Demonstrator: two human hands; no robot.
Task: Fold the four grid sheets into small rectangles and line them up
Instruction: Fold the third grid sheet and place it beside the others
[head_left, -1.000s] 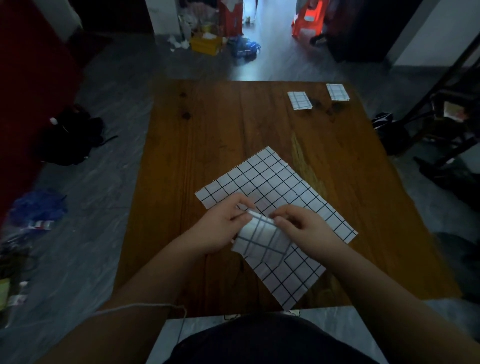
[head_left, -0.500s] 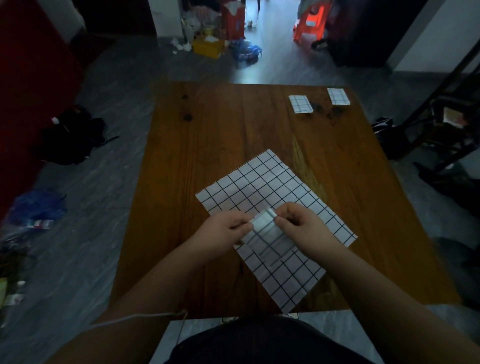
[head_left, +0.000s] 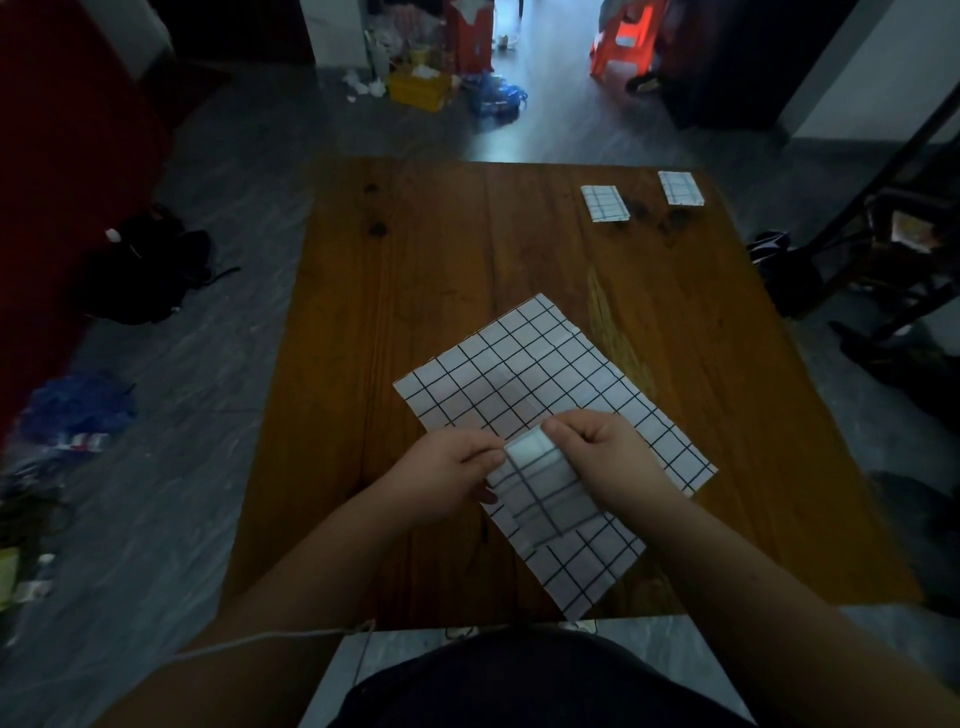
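A partly folded grid sheet (head_left: 540, 488) is held just above the table between both hands. My left hand (head_left: 447, 470) pinches its left edge and my right hand (head_left: 608, 457) pinches its top right corner. Under them a full unfolded grid sheet (head_left: 519, 374) lies flat and turned diagonally on the wooden table (head_left: 415, 291). Two small folded grid rectangles lie side by side near the far right edge, one (head_left: 604, 203) to the left of the other (head_left: 680, 188).
A dark chair frame (head_left: 893, 244) stands close to the table's right side. A black bag (head_left: 150, 270) lies on the floor at the left. Clutter, a yellow box (head_left: 418, 88) and an orange stool (head_left: 623, 41), sits on the floor beyond the far edge.
The folded piece has been turned and flattened between my hands, and now hangs lower toward me. Both hands stay on it. The big sheet and the two small rectangles have not moved.
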